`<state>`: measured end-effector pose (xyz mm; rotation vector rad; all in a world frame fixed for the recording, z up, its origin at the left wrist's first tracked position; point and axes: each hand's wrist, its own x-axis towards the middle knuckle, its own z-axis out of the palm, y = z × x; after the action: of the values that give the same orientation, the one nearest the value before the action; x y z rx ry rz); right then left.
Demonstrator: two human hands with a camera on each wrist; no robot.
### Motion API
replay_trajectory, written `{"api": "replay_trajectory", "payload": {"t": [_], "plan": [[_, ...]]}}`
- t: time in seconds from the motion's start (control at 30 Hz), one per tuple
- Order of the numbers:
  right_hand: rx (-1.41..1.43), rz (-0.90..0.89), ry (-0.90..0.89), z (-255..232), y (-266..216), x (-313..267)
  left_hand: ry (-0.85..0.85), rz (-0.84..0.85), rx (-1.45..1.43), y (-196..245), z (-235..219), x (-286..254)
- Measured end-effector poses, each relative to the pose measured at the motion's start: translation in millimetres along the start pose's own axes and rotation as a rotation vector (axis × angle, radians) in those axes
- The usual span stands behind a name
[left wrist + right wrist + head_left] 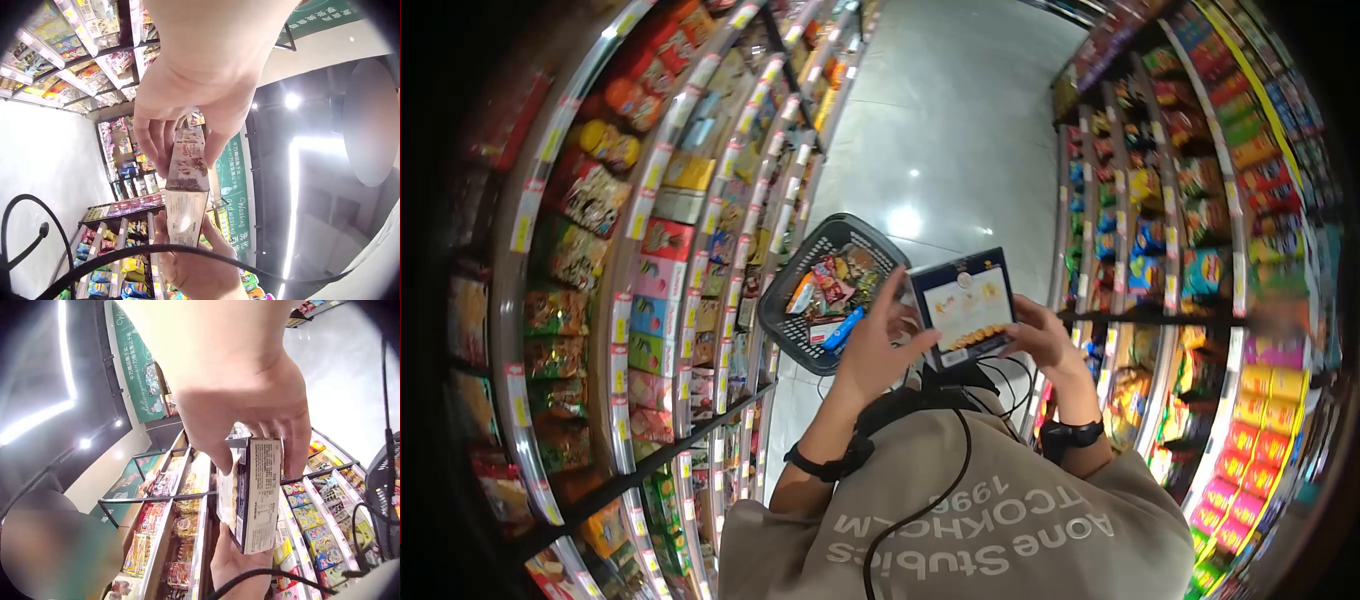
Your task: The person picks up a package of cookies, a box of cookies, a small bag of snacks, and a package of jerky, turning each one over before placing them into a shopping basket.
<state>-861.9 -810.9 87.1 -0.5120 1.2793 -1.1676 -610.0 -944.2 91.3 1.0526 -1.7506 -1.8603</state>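
A dark-blue snack box [965,305] with a pale panel and pictures of food is held up in front of the chest between both hands. My left hand [870,350] grips its left edge, thumb on the pictured face and fingers along the side. The right hand [1045,340] pinches the opposite edge. In the left wrist view the left hand [194,87] spans the box [187,169], fingers and thumb on opposite faces. The right wrist view shows the right hand [250,400] on the box [259,494], whose side carries small print.
A dark grey shopping basket [785,315] with several snack packets stands beyond the left hand. Stocked shelves [670,250] line the left side, and more shelves [1160,220] stand on the right. Grey floor [940,130] runs between them. A black cable [965,450] hangs over the shirt.
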Motion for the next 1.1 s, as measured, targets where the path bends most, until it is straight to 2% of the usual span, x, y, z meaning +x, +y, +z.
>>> {"api": "replay_trajectory", "payload": {"t": [0.07,0.13,0.2,0.27,0.33,0.43,0.5,0.57,0.67,0.73,0.87,0.97,1.1], "plan": [[-0.001,0.012,-0.043,-16.2,-1.5,27.7,0.034,-0.055,0.169,6.8,-11.3,-8.8],[-0.056,0.046,-0.066,-24.1,-6.4,65.8,0.127,-0.055,0.150,-0.9,-27.5,-18.6],[-0.184,0.119,-0.022,-18.6,-6.2,114.5,0.185,-0.113,0.106,-1.4,-42.5,-27.1],[-0.331,0.174,0.052,-9.9,11.4,169.7,0.247,-0.118,0.179,-18.4,-55.2,-39.6],[-0.439,0.248,-0.004,-5.2,49.1,229.0,0.282,-0.168,0.291,-23.5,-66.3,-52.2],[-0.600,0.387,-0.067,12.9,116.9,315.6,0.428,-0.271,0.125,-17.3,-68.5,-65.3],[-0.599,0.530,-0.053,1.7,182.8,364.3,0.497,-0.334,0.045,-18.7,-66.3,-71.0],[-0.836,0.584,-0.094,-17.0,241.0,415.6,0.528,-0.358,0.058,-18.2,-62.3,-73.5],[-1.063,0.576,-0.083,1.7,265.1,429.6,0.609,-0.417,0.037,-27.4,-52.3,-82.2],[-1.177,0.611,-0.117,27.8,247.3,421.8,0.677,-0.441,-0.050,-37.9,-47.5,-88.6],[-1.228,0.600,-0.100,35.6,278.4,430.4,0.947,-0.478,-0.123,-47.8,-36.5,-93.6],[-1.137,0.688,-0.193,15.7,325.9,459.5,1.030,-0.451,-0.127,-51.9,-24.7,-98.9],[-1.251,0.670,-0.457,55.4,303.8,441.8,1.097,-0.391,-0.153,-52.5,-9.3,-112.8]]}}
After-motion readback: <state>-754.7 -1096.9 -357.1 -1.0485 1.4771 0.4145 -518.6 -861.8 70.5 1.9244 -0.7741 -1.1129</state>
